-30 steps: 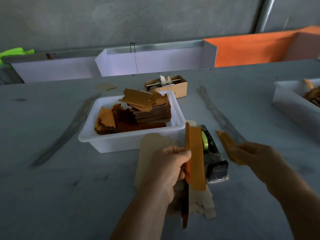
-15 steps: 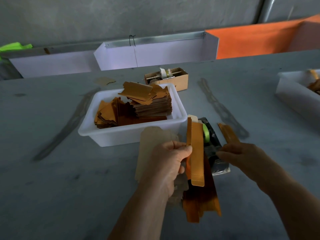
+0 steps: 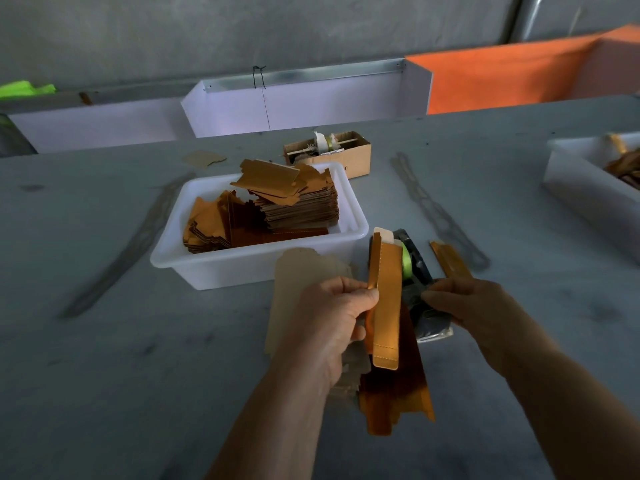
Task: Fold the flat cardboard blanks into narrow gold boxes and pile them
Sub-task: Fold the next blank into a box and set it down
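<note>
In the lower centre of the frame the left hand (image 3: pixel 332 320) pinches a partly folded gold box (image 3: pixel 385 306) by its left edge, thumb on top and fingers curled behind, so the grip is clamped on the box a little above its middle; the box stands nearly upright and reaches above and below the grip. Below it a flat gold blank (image 3: pixel 394 396) hangs down; what holds that blank cannot be told. To the right, the right hand (image 3: pixel 460 303) has its fingers curled at the tape dispenser (image 3: pixel 420 289) with the green roll, but whether that grip holds anything cannot be told. A narrow gold strip (image 3: pixel 448 259) lies on the table (image 3: pixel 104 375) just above this hand. Left of centre, a white tub (image 3: pixel 242 268) holds a stack of gold blanks (image 3: pixel 298 206).
</note>
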`<state>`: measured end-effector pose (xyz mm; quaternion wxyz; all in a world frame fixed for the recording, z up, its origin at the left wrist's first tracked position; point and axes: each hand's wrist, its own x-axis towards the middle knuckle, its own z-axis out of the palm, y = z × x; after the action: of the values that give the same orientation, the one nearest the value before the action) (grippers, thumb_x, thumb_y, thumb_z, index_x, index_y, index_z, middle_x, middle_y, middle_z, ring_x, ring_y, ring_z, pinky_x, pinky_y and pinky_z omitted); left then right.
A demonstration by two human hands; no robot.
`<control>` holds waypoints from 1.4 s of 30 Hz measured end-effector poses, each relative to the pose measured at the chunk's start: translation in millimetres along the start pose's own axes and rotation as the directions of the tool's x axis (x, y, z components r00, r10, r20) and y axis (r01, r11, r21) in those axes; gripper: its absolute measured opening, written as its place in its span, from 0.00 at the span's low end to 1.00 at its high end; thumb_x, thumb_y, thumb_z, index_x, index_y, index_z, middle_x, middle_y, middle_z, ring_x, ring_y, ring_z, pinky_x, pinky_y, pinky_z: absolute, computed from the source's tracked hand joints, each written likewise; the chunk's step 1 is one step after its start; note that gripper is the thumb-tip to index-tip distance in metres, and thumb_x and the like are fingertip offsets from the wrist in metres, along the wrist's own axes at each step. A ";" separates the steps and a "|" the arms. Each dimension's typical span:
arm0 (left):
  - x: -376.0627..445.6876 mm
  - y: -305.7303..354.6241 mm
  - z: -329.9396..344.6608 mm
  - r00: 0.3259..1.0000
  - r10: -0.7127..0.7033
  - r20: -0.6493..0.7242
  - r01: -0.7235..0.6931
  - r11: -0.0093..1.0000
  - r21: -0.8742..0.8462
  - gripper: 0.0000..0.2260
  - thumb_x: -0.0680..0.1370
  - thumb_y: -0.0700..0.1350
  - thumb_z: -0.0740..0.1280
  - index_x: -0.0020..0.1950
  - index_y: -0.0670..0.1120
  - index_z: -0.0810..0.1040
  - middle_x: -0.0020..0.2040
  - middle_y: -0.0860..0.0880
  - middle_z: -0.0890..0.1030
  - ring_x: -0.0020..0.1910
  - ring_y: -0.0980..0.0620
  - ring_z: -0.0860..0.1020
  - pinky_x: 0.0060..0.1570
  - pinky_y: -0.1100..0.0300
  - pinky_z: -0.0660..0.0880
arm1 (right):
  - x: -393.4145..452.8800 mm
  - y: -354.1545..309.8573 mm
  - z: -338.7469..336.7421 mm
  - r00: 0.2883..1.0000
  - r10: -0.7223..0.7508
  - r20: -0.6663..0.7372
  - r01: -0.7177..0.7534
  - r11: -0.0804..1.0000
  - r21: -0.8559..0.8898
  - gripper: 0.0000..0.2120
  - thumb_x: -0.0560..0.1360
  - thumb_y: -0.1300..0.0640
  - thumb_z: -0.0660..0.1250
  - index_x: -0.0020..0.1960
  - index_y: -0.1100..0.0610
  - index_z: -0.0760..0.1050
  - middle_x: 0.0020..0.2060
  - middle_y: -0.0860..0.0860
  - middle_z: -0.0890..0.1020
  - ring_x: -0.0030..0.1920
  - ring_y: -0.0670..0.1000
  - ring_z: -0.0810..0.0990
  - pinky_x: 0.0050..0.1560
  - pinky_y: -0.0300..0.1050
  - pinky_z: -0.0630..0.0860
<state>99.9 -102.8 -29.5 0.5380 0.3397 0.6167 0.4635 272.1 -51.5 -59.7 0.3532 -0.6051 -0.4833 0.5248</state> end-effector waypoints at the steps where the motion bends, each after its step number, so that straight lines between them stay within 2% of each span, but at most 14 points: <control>1: -0.1 0.1 -0.2 1.000 0.003 0.002 -0.003 1.000 0.001 0.08 0.75 0.40 0.70 0.36 0.46 0.76 0.29 0.53 0.77 0.25 0.56 0.71 0.27 0.65 0.68 | -0.9 0.9 1.1 1.000 0.003 0.011 -0.004 0.998 0.059 0.03 0.73 0.64 0.68 0.41 0.61 0.80 0.39 0.60 0.84 0.39 0.55 0.82 0.44 0.45 0.78; 5: -0.5 0.1 -0.4 1.000 0.007 0.006 -0.007 1.000 -0.001 0.07 0.75 0.39 0.69 0.38 0.45 0.76 0.29 0.52 0.77 0.25 0.56 0.70 0.28 0.64 0.68 | -5.1 1.3 -2.4 0.996 0.026 0.087 -0.049 0.960 0.276 0.05 0.74 0.61 0.66 0.41 0.58 0.79 0.37 0.53 0.85 0.42 0.50 0.83 0.47 0.43 0.74; 7: 0.0 0.1 -0.2 1.000 0.004 0.005 -0.004 1.000 -0.002 0.07 0.75 0.39 0.69 0.38 0.45 0.77 0.29 0.52 0.77 0.26 0.56 0.71 0.28 0.64 0.68 | -6.5 2.4 -5.0 0.997 -0.006 0.081 -0.013 0.973 0.231 0.06 0.74 0.61 0.66 0.40 0.58 0.80 0.41 0.53 0.85 0.45 0.50 0.82 0.51 0.45 0.75; 10: 0.5 0.0 -0.3 1.000 0.002 0.003 -0.002 1.000 -0.009 0.06 0.75 0.39 0.69 0.38 0.45 0.77 0.31 0.52 0.78 0.27 0.55 0.72 0.28 0.65 0.69 | -12.6 5.9 -3.9 0.996 -0.074 -0.042 0.077 0.995 0.062 0.04 0.73 0.60 0.69 0.39 0.57 0.81 0.55 0.49 0.80 0.57 0.49 0.77 0.63 0.51 0.70; 12: 0.4 -0.1 -0.3 1.000 -0.001 0.001 0.001 1.000 -0.016 0.06 0.75 0.39 0.69 0.38 0.45 0.77 0.31 0.51 0.78 0.27 0.55 0.72 0.28 0.65 0.69 | -18.9 10.2 -0.9 0.981 -0.144 -0.129 0.135 0.988 -0.075 0.04 0.72 0.59 0.70 0.38 0.55 0.80 0.58 0.46 0.77 0.59 0.48 0.74 0.61 0.51 0.69; 15: 0.2 0.0 -0.5 1.000 -0.008 0.002 0.008 0.999 -0.036 0.06 0.75 0.39 0.69 0.38 0.44 0.77 0.29 0.52 0.78 0.27 0.55 0.72 0.26 0.66 0.69 | -25.1 17.6 5.1 0.945 -0.249 -0.213 0.193 0.948 -0.253 0.07 0.72 0.58 0.70 0.35 0.52 0.77 0.58 0.45 0.76 0.54 0.47 0.74 0.54 0.48 0.70; 18: 0.3 0.2 -1.1 1.000 -0.011 0.003 0.012 0.998 -0.055 0.05 0.75 0.38 0.69 0.39 0.43 0.77 0.30 0.51 0.78 0.27 0.54 0.73 0.26 0.66 0.69 | -27.3 23.7 11.5 0.917 -0.316 -0.242 0.240 0.924 -0.297 0.08 0.72 0.60 0.70 0.35 0.54 0.77 0.58 0.46 0.76 0.43 0.36 0.73 0.43 0.34 0.67; 20: 0.4 -0.1 -1.5 1.000 -0.013 0.005 0.013 0.998 -0.064 0.05 0.75 0.38 0.69 0.39 0.43 0.77 0.31 0.50 0.78 0.28 0.54 0.73 0.26 0.66 0.69 | -27.9 27.2 14.5 0.906 -0.337 -0.254 0.259 0.919 -0.297 0.07 0.72 0.60 0.70 0.36 0.54 0.77 0.57 0.46 0.75 0.42 0.32 0.71 0.40 0.28 0.64; 26: 0.2 0.5 -2.8 1.000 -0.021 0.019 0.023 0.995 -0.099 0.04 0.75 0.37 0.69 0.40 0.42 0.78 0.32 0.49 0.78 0.29 0.53 0.73 0.24 0.67 0.70 | -31.0 35.2 22.1 0.872 -0.392 -0.292 0.294 0.898 -0.329 0.08 0.74 0.59 0.69 0.36 0.52 0.76 0.55 0.46 0.76 0.50 0.49 0.78 0.51 0.43 0.73; 31: 0.4 1.0 -3.0 0.999 -0.026 0.020 0.028 0.995 -0.094 0.04 0.75 0.37 0.69 0.40 0.42 0.78 0.33 0.48 0.78 0.30 0.54 0.74 0.25 0.67 0.70 | -27.0 31.3 18.3 0.829 -0.514 -0.223 0.346 0.783 -0.518 0.12 0.72 0.66 0.69 0.33 0.55 0.74 0.50 0.48 0.76 0.42 0.48 0.77 0.39 0.31 0.67; 35: -1.0 0.6 -2.5 0.999 -0.032 0.032 0.035 0.995 -0.097 0.06 0.75 0.37 0.69 0.38 0.43 0.77 0.31 0.50 0.79 0.29 0.54 0.73 0.24 0.67 0.70 | -24.0 26.2 17.1 0.799 -0.571 -0.187 0.331 0.678 -0.656 0.08 0.70 0.73 0.67 0.34 0.65 0.75 0.46 0.56 0.79 0.37 0.52 0.75 0.35 0.33 0.67; 39: -1.2 1.9 -3.8 0.998 -0.042 0.040 0.047 0.990 -0.134 0.06 0.74 0.36 0.69 0.38 0.43 0.77 0.33 0.48 0.79 0.29 0.54 0.74 0.24 0.68 0.70 | -35.2 19.5 10.1 0.771 -0.591 -0.239 0.351 0.706 -0.615 0.05 0.72 0.67 0.68 0.38 0.61 0.76 0.49 0.55 0.77 0.42 0.56 0.78 0.40 0.42 0.72; 41: -0.8 2.8 -4.7 0.997 -0.055 0.047 0.062 0.985 -0.161 0.04 0.74 0.36 0.69 0.40 0.42 0.78 0.34 0.47 0.80 0.29 0.54 0.75 0.24 0.68 0.70 | -46.7 8.5 6.2 0.752 -0.619 -0.228 0.409 0.708 -0.576 0.07 0.73 0.62 0.68 0.38 0.54 0.74 0.44 0.50 0.77 0.40 0.52 0.78 0.36 0.40 0.71; 42: -0.6 2.9 -5.2 0.997 -0.061 0.052 0.070 0.983 -0.172 0.03 0.74 0.35 0.69 0.41 0.42 0.78 0.34 0.47 0.81 0.29 0.54 0.76 0.24 0.68 0.71 | -52.5 0.5 5.5 0.786 -0.584 -0.204 0.446 0.763 -0.468 0.08 0.73 0.61 0.67 0.37 0.51 0.74 0.39 0.48 0.79 0.38 0.49 0.79 0.35 0.39 0.72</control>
<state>94.7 -103.4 -26.6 0.5950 0.2816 0.5718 0.4896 267.8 -102.3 -45.8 0.4332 -0.5849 -0.6603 0.1850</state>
